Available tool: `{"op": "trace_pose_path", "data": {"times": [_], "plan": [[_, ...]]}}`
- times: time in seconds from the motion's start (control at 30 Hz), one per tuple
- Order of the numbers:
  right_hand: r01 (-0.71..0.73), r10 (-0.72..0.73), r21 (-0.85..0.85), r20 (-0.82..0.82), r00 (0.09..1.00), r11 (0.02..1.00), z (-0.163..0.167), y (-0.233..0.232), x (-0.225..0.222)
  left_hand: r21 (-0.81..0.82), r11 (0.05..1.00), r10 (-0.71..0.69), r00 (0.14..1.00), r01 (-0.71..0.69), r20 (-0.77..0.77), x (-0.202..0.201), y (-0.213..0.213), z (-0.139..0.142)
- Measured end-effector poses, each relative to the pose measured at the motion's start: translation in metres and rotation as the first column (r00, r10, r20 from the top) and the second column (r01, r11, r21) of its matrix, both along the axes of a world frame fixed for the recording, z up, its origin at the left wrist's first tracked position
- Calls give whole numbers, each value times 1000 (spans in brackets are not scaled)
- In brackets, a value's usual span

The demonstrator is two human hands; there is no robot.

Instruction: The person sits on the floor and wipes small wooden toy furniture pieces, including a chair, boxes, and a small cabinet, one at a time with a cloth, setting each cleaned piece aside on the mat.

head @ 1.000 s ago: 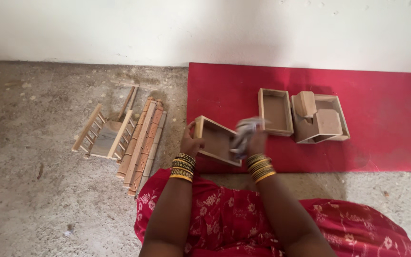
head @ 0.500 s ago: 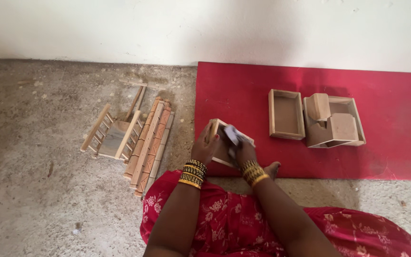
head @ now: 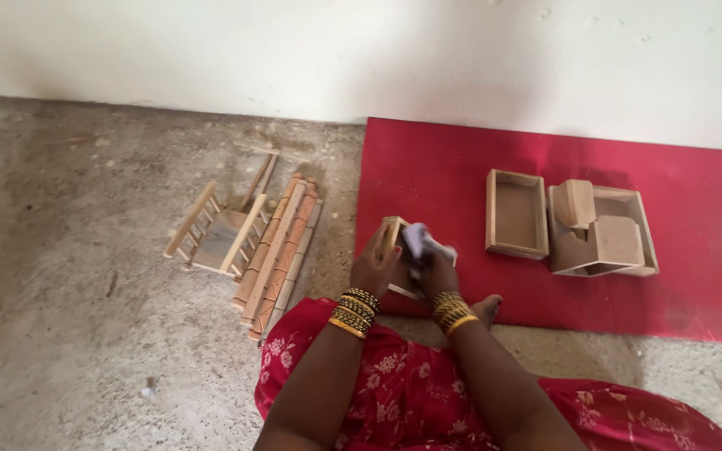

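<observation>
My left hand (head: 375, 266) grips a small open wooden box (head: 395, 235) by its left side, tilted up over the edge of the red mat (head: 453, 175). My right hand (head: 433, 269) presses a pale folded cloth (head: 419, 242) against the inside of that box. Both wrists wear gold and dark bangles. My lap in red flowered cloth fills the bottom of the view.
On the mat to the right lie another open wooden box (head: 516, 214) and a wooden tray with two shaped wooden blocks (head: 601, 232). On the bare concrete floor to the left sit a stack of wooden slatted frames (head: 280, 249) and a small wooden rack (head: 216, 230). A white wall runs behind.
The box has been tipped from lying flat to standing on edge in my left hand, and my right hand with the cloth has moved into it. The view shifted slightly left.
</observation>
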State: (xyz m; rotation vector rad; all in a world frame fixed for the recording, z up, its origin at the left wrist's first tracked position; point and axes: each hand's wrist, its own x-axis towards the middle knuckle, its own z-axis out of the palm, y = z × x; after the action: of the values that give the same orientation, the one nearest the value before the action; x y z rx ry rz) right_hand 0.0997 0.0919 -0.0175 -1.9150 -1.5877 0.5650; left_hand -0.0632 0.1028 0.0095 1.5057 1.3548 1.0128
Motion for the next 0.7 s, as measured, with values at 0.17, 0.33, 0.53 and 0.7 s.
{"op": "trace_pose_path", "data": {"times": [0.17,0.33,0.53,0.7], "plan": [[39,-89,-230,-209,974,972,-10,-24,27,61,998,35,999,-33,-36,2,3,-5],[154,-217,-156,-594,775,976,1,-39,65,-191,930,324,946,-315,17,-9,11,-10],[303,-310,-134,-676,668,944,5,-78,108,-445,547,829,383,-709,408,-48,33,-2],[321,-287,-146,-845,451,936,-20,-91,125,-536,251,869,-56,-806,491,-83,39,5]]}}
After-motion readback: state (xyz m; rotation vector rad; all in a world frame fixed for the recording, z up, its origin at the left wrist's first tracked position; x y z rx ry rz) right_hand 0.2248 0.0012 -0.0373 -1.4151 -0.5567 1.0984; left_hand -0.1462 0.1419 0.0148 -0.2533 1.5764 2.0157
